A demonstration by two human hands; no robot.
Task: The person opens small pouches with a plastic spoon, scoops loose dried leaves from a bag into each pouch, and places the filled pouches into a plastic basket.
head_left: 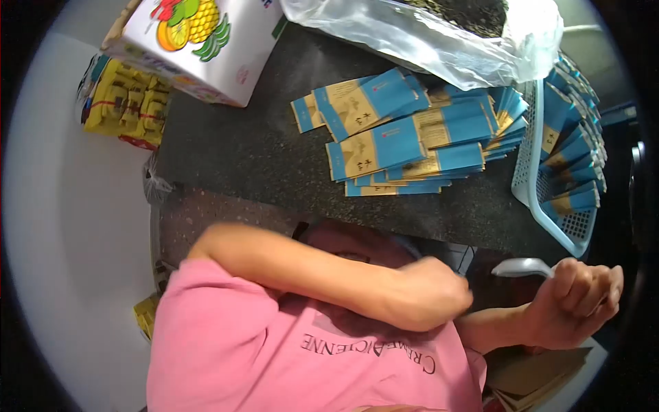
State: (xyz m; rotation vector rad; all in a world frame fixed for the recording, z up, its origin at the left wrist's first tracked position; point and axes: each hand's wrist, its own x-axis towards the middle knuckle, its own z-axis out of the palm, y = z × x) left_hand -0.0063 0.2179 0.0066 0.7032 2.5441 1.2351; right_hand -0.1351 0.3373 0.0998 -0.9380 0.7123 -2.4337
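My right hand [576, 302] is closed around the handle of a shiny spoon [523, 267], its bowl pointing left beyond the counter's front edge. My left forearm crosses in front of my chest. At its end, my left hand [431, 295] is curled closed, and whatever its fingers hold, if anything, is hidden. Both hands are apart from the blue and gold packets [384, 147], which lie in overlapping piles on the dark counter [240, 151]. More packets [573, 158] stand in a light blue plastic basket [527, 172] at the right, just above my right hand.
An open clear plastic bag [439, 58] of dark dried leaves [473, 14] lies at the counter's back. A white carton with printed fruit [206, 48] stands at back left. Yellow packages [127, 99] hang or rest beyond the left edge. Brown cardboard [539, 374] is at lower right.
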